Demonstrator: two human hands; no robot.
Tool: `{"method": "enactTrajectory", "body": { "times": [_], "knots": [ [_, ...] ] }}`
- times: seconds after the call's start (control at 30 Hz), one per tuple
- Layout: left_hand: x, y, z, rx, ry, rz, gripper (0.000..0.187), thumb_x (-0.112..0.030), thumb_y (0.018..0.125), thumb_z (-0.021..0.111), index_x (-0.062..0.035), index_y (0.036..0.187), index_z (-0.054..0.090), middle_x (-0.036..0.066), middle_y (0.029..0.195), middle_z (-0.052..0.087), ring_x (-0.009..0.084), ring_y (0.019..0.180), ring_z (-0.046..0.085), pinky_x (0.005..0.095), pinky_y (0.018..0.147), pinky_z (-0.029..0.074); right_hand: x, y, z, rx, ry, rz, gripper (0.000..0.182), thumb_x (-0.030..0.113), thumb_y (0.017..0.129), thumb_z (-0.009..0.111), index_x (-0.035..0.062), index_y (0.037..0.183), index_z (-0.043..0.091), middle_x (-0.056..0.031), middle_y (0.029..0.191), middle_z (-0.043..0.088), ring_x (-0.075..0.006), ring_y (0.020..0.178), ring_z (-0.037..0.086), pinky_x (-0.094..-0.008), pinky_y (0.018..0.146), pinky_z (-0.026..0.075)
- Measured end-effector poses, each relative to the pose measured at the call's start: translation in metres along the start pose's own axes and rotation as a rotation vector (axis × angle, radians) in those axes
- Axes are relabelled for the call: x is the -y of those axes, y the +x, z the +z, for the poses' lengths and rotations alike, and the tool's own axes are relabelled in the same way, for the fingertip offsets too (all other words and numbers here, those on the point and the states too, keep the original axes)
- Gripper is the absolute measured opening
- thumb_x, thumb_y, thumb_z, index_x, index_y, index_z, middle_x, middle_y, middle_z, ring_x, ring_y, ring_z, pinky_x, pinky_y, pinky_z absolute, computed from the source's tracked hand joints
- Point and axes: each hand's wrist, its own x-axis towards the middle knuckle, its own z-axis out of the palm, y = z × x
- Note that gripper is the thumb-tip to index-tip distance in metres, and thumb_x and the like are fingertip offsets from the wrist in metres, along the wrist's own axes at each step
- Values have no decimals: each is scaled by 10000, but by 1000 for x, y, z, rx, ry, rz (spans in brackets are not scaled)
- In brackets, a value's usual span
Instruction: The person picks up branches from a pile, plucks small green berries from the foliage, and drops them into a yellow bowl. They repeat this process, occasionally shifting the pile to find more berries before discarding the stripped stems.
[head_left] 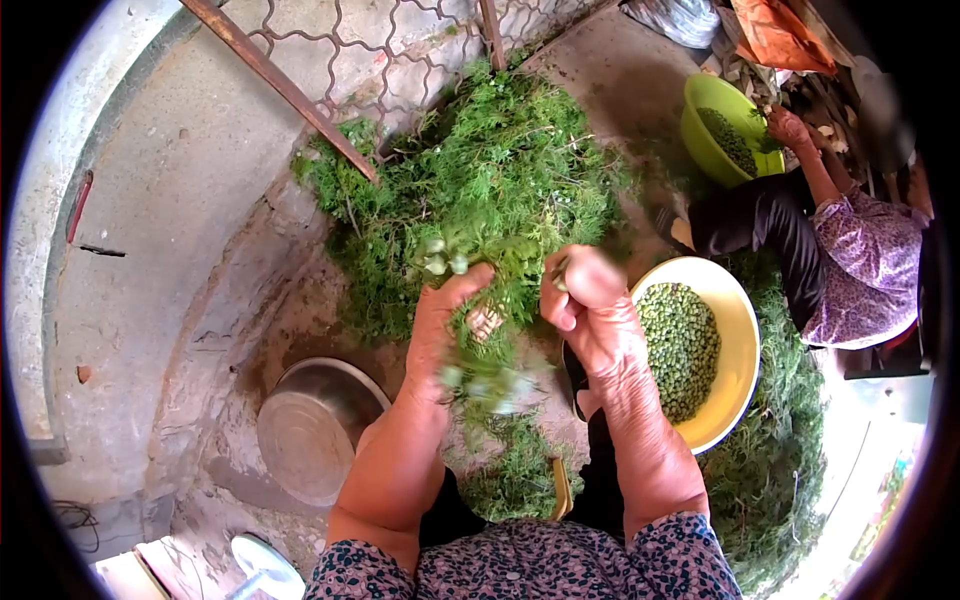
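A leafy evergreen sprig (pixel 488 345) with pale green seed cones on it is in my left hand (pixel 440 320), whose fingers are closed round it; parts of the sprig are smeared by motion. Close beside it, my right hand (pixel 598 310) is raised with the fingers curled in, and a small greenish bit shows at the fingertips, too blurred to name. Below and right of that hand stands a yellow basin (pixel 738 365) holding many small green cones (pixel 680 350). Beyond both hands lies a large heap of cut evergreen branches (pixel 500 160).
A metal pot (pixel 310 440) rests on the ground at the left. Another person (pixel 865 260) sits at the right, one hand over a lime-green basin (pixel 700 125) of cones. More branches (pixel 770 500) lie at lower right. A wooden bar (pixel 285 90) leans by the wall.
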Motion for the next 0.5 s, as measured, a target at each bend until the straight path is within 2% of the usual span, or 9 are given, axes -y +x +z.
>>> {"method": "enactTrajectory", "body": {
  "times": [0.07, 0.17, 0.2, 0.27, 0.3, 0.33, 0.4, 0.43, 0.5],
  "knots": [
    [12, 12, -26, 93, -226, 2, 215, -167, 908, 440, -9, 889, 585, 7, 630, 550, 104, 504, 482, 251, 566, 420, -1, 0, 6, -125, -40, -34, 240, 105, 759, 665, 39, 959, 550, -90, 852, 550, -168, 627, 527, -229, 488, 387],
    [19, 5, -12, 47, -162, 176, 233, -171, 916, 432, -1, 987, 575, 13, 637, 541, 108, 535, 479, 231, 567, 399, 0, -3, 14, -38, -105, 51, 160, 104, 830, 603, 64, 979, 561, -55, 818, 596, -143, 740, 585, -235, 515, 429],
    [16, 3, -10, 45, -162, 174, 233, -171, 916, 432, -1, 987, 575, 13, 637, 541, 108, 535, 479, 231, 567, 399, -4, -4, 18, -66, -145, 46, 211, 98, 809, 631, 69, 1003, 553, -41, 807, 596, -128, 707, 579, -225, 510, 416],
    [12, 1, -8, 208, -26, 228, 268, -179, 909, 461, -29, 1118, 537, 32, 714, 555, 123, 581, 495, 260, 565, 418, -12, -7, 15, -48, -248, 10, 246, 83, 779, 662, 64, 999, 554, -30, 793, 600, -111, 669, 573, -215, 501, 400],
    [14, 6, -20, 291, 149, 279, 363, -237, 878, 530, -76, 1201, 498, 65, 866, 580, 143, 614, 517, 296, 554, 442, -15, -7, 20, -36, -307, -50, 276, 71, 758, 683, 57, 1001, 553, -19, 774, 603, -97, 647, 570, -213, 492, 387],
    [19, 4, -21, 291, 149, 276, 363, -237, 878, 530, -76, 1201, 498, 65, 866, 580, 143, 614, 517, 296, 554, 442, -18, -6, 18, -18, -398, -88, 253, 70, 774, 667, 50, 999, 551, -22, 777, 613, -87, 636, 572, -205, 488, 387],
    [9, -12, 15, 93, -21, 173, 281, -191, 832, 599, 47, 980, 584, 89, 850, 641, 150, 655, 602, 254, 605, 504, -21, -7, 25, -100, -506, -155, 229, 56, 787, 653, 44, 991, 549, -21, 769, 618, -68, 601, 557, -187, 476, 382],
    [6, -13, 28, -6, -74, 135, 244, -164, 822, 611, 45, 947, 591, 71, 777, 634, 149, 577, 576, 236, 520, 478, -22, -7, 24, -101, -506, -156, 229, 56, 787, 653, 44, 991, 549, -21, 769, 618, -68, 601, 557, -187, 476, 382],
    [12, 0, 14, -50, 36, 146, 238, -165, 818, 616, 39, 937, 592, 63, 767, 628, 144, 563, 568, 232, 493, 466, -23, -6, 23, -148, -590, -200, 241, 17, 768, 662, 62, 981, 559, 1, 774, 613, -51, 606, 545, -180, 524, 425]
  ]
}}
